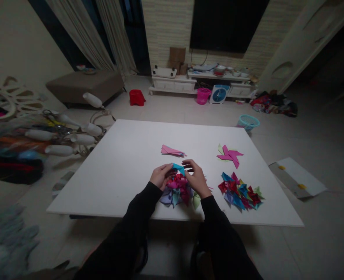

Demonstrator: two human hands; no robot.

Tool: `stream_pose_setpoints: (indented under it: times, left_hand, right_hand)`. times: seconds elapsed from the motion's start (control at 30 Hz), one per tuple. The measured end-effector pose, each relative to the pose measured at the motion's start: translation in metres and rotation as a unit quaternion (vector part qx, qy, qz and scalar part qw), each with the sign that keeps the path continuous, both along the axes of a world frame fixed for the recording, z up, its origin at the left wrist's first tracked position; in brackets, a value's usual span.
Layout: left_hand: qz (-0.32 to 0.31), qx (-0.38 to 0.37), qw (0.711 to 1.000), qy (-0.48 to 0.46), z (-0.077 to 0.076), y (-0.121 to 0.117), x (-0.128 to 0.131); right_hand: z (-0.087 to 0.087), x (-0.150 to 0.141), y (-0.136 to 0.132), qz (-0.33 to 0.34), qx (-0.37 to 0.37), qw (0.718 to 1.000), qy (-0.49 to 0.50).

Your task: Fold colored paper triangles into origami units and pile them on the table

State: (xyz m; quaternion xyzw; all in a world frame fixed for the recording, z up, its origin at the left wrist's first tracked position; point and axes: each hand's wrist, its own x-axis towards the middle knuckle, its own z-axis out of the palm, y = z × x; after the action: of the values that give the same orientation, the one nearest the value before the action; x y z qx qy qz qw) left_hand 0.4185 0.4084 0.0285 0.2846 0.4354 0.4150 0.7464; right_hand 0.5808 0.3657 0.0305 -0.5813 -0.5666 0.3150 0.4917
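A folded piece of blue paper [178, 168] is held up between my hands, just above the table. My left hand [161, 175] pinches its left end. My right hand [195, 177] has thumb and fingers curled at its right end, apparently gripping it too. Right below lies a pile of folded paper pieces [176, 193] in red, pink, purple and green, partly hidden by my hands. Beyond my hands rests a stack of pink paper strips [172, 151]. To the right lies another heap of colourful folded papers [240, 192], with pink and light-green pinwheel-like paper shapes [229, 154] behind it.
The white table [116, 167] spans the space before me. A turquoise basket [248, 121] stands on the floor past its far right corner. A lamp with several white shades [83, 139] is close to the left edge. A white board [297, 177] lies at the right.
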Motion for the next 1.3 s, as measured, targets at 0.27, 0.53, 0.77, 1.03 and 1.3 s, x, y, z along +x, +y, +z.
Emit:
stream_pose_setpoints:
  times: [0.27,0.53,0.77,1.03,1.3]
  left_hand:
    - [0.026,-0.056,0.998,-0.003,-0.016,0.025,0.004]
    - [-0.023,-0.057,0.998,0.000,-0.022,0.029,-0.003]
    - [-0.024,0.016,0.999,0.046,-0.015,0.025,-0.010]
    - [0.023,0.095,0.994,0.043,-0.008,0.010,-0.011]
    - [0.026,0.122,0.990,0.067,-0.014,0.008,-0.012]
  right_hand:
    - [0.000,-0.001,0.007,0.024,0.027,0.999,0.007]
    - [-0.007,-0.004,0.016,-0.018,0.058,0.997,-0.042]
    - [-0.012,-0.010,0.014,-0.075,-0.030,0.994,0.078]
    - [-0.016,-0.023,0.009,-0.072,-0.027,0.985,0.155]
    - [-0.016,-0.030,0.008,-0.078,-0.040,0.990,0.111]
